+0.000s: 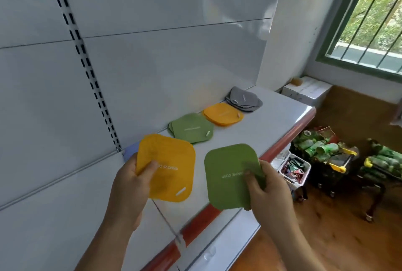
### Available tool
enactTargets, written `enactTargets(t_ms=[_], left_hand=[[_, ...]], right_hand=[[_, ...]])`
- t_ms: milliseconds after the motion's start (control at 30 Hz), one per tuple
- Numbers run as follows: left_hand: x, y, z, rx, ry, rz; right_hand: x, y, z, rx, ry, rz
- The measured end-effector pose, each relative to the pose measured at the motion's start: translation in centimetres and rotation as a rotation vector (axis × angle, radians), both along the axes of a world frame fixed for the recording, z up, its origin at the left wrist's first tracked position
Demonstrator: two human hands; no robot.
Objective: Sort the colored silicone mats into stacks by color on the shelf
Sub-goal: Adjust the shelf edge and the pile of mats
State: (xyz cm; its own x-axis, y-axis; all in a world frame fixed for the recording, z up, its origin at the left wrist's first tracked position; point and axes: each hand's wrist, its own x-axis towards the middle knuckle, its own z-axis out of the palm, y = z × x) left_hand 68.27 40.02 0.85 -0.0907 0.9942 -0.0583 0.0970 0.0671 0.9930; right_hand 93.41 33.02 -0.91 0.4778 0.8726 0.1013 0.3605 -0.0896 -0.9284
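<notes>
My left hand point(128, 186) grips a yellow-orange silicone mat point(169, 166) by its left edge, held above the shelf point(272, 118). My right hand point(267, 190) pinches a green mat point(228, 175) by its right edge, over the shelf's front lip. On the shelf behind lie three stacks: green mats point(191, 128), orange mats point(223, 114) and grey mats point(243, 98) at the far end. A blue mat point(130, 151) peeks out from behind the yellow one, mostly hidden.
The shelf has a red front edge point(280, 144) and a white back panel with a slotted upright point(87, 75). To the right on the wooden floor stand a white basket point(293, 168) of small items and carts with green bottles point(322, 149). A barred window point(369, 20) is upper right.
</notes>
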Motion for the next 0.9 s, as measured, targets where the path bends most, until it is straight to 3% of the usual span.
enactTargets(t_ms=[267, 533, 633, 767, 900], left_hand=[[6.2, 1.9, -0.5, -0.003, -0.064, 0.315], [4.9, 3.1, -0.7, -0.037, -0.078, 0.538], [4.4, 4.1, -0.9, -0.021, -0.081, 0.549], [4.4, 5.1, -1.3, -0.022, -0.095, 0.545], [5.0, 6.2, -1.5, -0.043, -0.125, 0.550]], right_hand=[[5.8, 11.1, 0.2, -0.045, -0.022, 0.305], [1.9, 20.8, 0.0, -0.073, 0.083, 0.436], [0.5, 22.8, -0.8, -0.087, -0.125, 0.459], [0.2, 23.8, -2.6, -0.122, -0.609, 0.484], [0.4, 24.2, -3.1, -0.144, -0.793, 0.472]])
